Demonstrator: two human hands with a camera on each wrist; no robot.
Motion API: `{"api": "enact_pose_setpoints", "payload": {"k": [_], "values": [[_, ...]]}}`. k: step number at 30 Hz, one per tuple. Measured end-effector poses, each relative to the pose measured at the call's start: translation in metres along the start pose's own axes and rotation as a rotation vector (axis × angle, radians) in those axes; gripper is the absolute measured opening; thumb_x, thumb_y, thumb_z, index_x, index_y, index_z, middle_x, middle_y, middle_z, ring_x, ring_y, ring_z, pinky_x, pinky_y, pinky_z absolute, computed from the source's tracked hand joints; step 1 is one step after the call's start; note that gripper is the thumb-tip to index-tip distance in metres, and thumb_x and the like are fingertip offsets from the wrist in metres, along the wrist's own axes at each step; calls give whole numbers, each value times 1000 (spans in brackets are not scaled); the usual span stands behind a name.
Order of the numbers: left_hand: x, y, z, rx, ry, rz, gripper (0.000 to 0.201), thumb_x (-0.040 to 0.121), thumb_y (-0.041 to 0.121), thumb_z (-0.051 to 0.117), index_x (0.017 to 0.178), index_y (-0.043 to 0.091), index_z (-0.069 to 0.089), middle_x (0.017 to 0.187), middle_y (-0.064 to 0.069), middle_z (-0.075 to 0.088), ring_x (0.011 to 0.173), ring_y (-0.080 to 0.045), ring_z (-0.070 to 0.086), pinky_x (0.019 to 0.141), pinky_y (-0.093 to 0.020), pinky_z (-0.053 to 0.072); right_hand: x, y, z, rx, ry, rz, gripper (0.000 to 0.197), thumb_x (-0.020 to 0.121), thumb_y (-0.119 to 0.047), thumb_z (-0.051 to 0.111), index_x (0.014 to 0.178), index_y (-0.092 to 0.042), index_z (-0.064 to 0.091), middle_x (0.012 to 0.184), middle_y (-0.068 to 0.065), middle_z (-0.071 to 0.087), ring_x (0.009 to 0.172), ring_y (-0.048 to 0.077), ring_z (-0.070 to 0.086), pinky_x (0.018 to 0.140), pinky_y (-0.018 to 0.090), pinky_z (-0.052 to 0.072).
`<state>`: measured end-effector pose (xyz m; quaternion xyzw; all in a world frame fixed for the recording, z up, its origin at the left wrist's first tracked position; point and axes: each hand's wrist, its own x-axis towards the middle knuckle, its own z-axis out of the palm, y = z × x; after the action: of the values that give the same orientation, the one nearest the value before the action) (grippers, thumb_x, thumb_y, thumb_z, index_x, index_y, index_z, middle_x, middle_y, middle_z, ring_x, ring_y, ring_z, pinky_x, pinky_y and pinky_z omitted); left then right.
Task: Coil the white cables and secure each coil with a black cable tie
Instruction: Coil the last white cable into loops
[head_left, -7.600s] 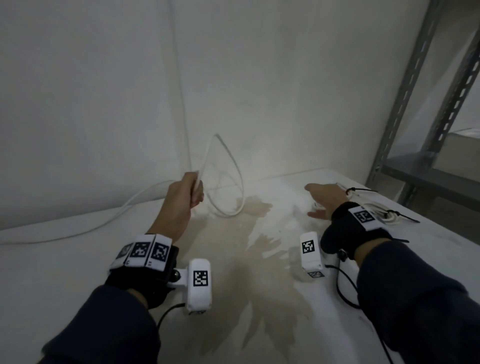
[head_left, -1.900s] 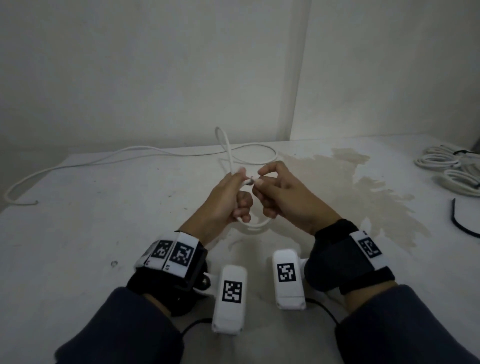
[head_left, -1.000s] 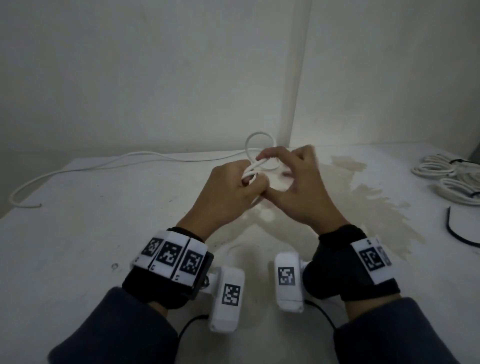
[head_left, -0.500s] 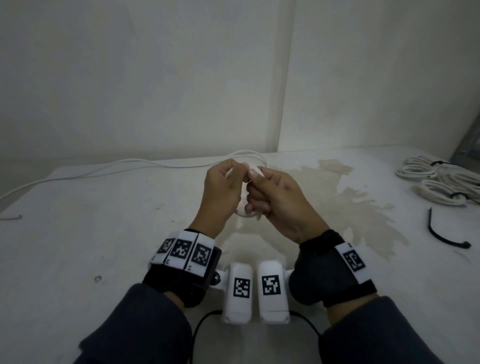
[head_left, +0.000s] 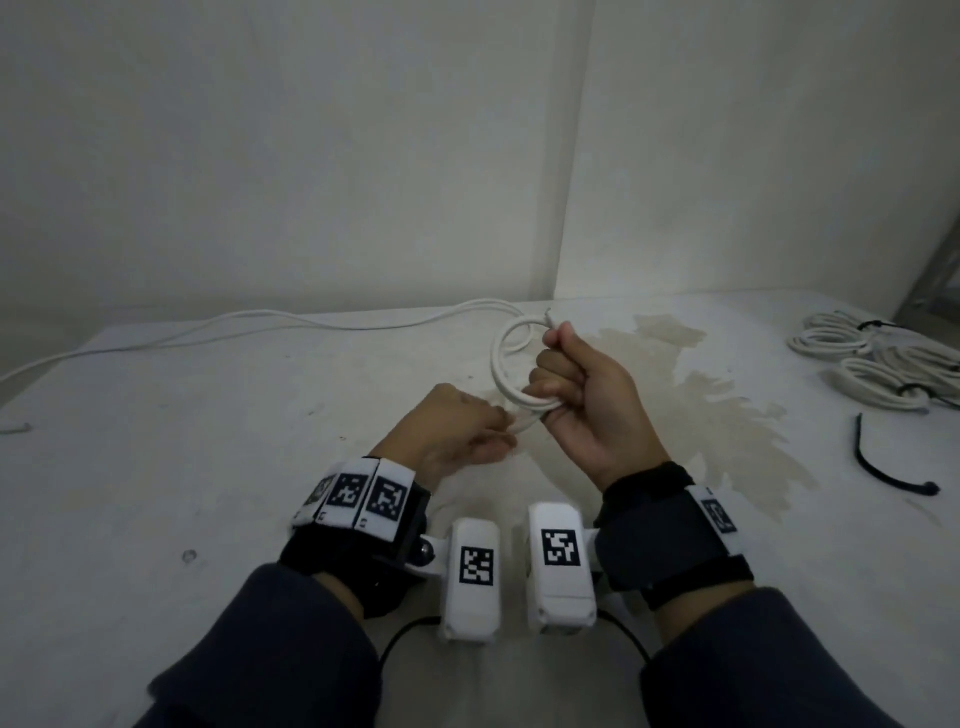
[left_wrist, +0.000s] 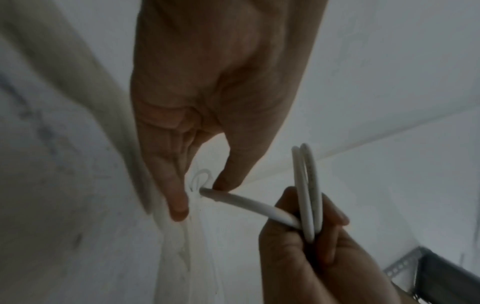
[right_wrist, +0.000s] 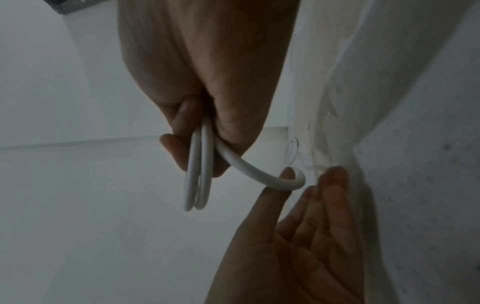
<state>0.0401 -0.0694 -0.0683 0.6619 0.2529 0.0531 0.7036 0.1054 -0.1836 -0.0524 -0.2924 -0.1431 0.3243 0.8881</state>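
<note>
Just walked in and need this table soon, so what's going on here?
A person is coiling a white cable. The right hand grips a small coil of two loops, while the left hand guides the next stretch over its thumb; the rest trails across the table to the left. Finished coils, already tied, lie at the far right, and a loose black cable tie lies near them, not yet used.
</note>
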Motion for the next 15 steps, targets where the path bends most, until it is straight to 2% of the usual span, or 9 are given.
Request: {"api": "enact_pose_setpoints", "payload": {"k": [1,3,5,6,8,10,12,14,15], "values": [[1,-1,-2,-86,-13,-6,12,85,-8,60,95,-15,61,86,-23,60,75,-23,62,69,-26,58,0,0,0,-5,10,7,30,102,-19,37,78,-7,49,42,-8,26,32,2,24,35,14,31],[2,0,-8,-295,-47,-60,7,85,-13,53,87,-9,59,80,-19,56,69,-19,57,58,-19,56,1,0,-1,-49,51,0,30,103,-19,38,80,-5,51,42,-8,26,32,3,24,35,15,32],[1,2,-11,-448,-49,-74,19,87,-12,44,87,-2,60,71,-11,49,58,-13,47,49,-18,44,2,1,-3,-134,113,-35,28,103,-17,40,83,-3,52,42,-8,26,32,3,25,36,15,33],[2,4,-11,-452,-25,-31,26,86,-12,39,91,1,61,68,-9,47,56,-12,45,50,-18,41,2,2,-4,-172,138,-51,26,102,-17,41,84,-3,52,42,-8,26,32,4,26,36,16,34],[1,8,-6,-325,55,135,34,85,-11,35,96,7,62,69,-9,47,61,-15,48,58,-22,45,2,3,-6,-230,162,-62,19,102,-14,42,87,-5,50,43,-8,25,33,4,26,36,17,35],[-4,11,-1,-203,107,278,31,90,-7,35,101,8,61,79,-11,54,75,-20,55,69,-26,52,1,4,-7,-298,165,-62,13,101,-11,44,89,-9,47,44,-8,27,35,5,26,36,17,34],[-6,10,2,-229,67,335,28,96,-3,35,108,4,59,91,-11,58,86,-21,60,75,-28,58,0,3,-8,-350,167,-59,15,100,-9,45,84,-11,45,45,-8,29,36,5,26,36,18,32],[-7,10,1,-293,-15,375,27,100,1,34,118,3,55,100,-9,61,91,-21,66,76,-29,59,-1,2,-8,-384,160,-49,20,99,-8,45,80,-12,43,45,-8,30,36,6,26,36,18,31],[-8,9,0,-288,-50,392,28,102,4,35,123,4,53,104,-8,63,87,-19,68,73,-28,59,-1,2,-8,-401,147,-44,21,99,-8,45,78,-12,43,45,-7,30,37,6,27,35,18,30]]}}
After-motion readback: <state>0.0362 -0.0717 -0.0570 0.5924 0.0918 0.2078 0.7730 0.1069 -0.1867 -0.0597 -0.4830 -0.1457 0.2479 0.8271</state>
